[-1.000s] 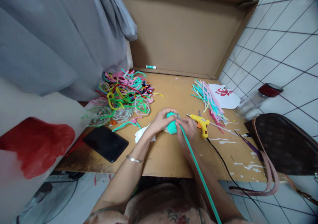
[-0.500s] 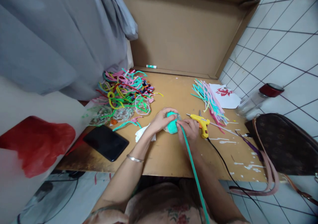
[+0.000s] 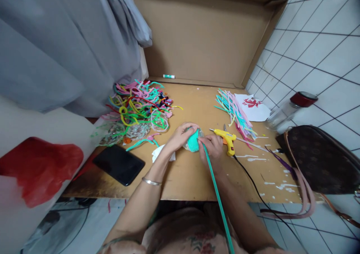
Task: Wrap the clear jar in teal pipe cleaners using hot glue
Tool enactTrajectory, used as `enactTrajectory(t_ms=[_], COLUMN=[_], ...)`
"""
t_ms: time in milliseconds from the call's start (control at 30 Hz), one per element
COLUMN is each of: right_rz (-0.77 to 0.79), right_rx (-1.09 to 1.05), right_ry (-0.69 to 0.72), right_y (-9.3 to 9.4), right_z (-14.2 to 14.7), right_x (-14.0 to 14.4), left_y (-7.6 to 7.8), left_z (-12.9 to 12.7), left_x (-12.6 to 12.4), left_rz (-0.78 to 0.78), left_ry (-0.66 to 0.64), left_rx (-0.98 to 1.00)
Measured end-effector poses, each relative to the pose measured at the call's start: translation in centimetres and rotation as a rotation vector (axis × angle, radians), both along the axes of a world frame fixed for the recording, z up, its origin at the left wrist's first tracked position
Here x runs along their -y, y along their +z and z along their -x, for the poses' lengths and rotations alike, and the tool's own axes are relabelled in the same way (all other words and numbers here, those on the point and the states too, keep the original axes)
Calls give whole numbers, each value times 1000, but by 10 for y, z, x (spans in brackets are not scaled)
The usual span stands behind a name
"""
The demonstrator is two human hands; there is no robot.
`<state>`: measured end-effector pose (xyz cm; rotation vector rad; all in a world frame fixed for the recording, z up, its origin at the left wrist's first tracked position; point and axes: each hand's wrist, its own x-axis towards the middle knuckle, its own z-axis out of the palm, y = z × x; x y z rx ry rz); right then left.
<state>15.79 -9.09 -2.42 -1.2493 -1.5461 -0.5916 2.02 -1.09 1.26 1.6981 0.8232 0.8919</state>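
Wrapping looks to be the step in hand; the left hand (image 3: 180, 136) cups a teal ball (image 3: 193, 141) on the table (image 3: 191, 171); the right hand (image 3: 213, 148) pinches a long teal strand (image 3: 218, 197) against it. The next turn likely calls for steady tension; a glue gun (image 3: 226, 137) lies just beside.

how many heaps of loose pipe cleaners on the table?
2. One tangled pipe-cleaner pile lies far left by the grey cloth; one straighter pipe-cleaner bundle lies far right beside the glue gun. None seem hidden.
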Motion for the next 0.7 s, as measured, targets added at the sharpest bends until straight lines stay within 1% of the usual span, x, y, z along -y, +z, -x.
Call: enactTrajectory(t_ms=[133,300,500,600,700], right_rz=[23,56,-10,0,19], right_rx=[4,1,-20,-21,-20], right_ry=[-2,-13,-1,-8,-33], right_y=[1,-2,-2,-1,-3], right_z=[0,0,2,3,2], right_x=[1,0,-2,1,5], left_y=[2,4,-2,-4,-3], left_z=[2,2,-1,-1,-1], left_x=[0,1,0,0,1], left_rz=[6,6,4,-9,-17], left_ry=[-13,-8,2,17,17], left_rx=[-10,-37,-4,-1,-23])
